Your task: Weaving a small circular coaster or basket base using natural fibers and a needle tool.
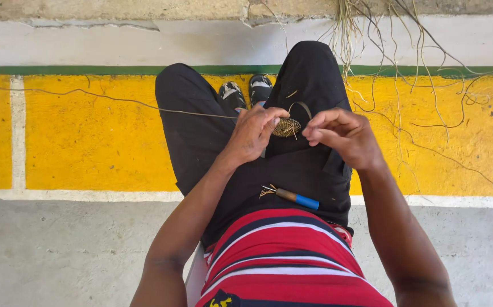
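Observation:
A small round woven disc (pixel 286 127) of tan fibre is held over my lap. My left hand (pixel 253 132) grips its left edge between thumb and fingers. My right hand (pixel 340 135) pinches a thin strand right beside the disc's right edge. A long thin fibre (pixel 115 100) runs from the disc out to the left across the yellow floor. A small tool with a wooden shaft and blue handle (pixel 296 197) lies on my black trousers, apart from both hands.
Loose dry fibres (pixel 405 74) trail over the floor at upper right. The floor (pixel 87 142) is painted yellow with white and green lines; grey concrete (pixel 59 250) is nearer me. My sandalled feet (pixel 246 91) show between my knees.

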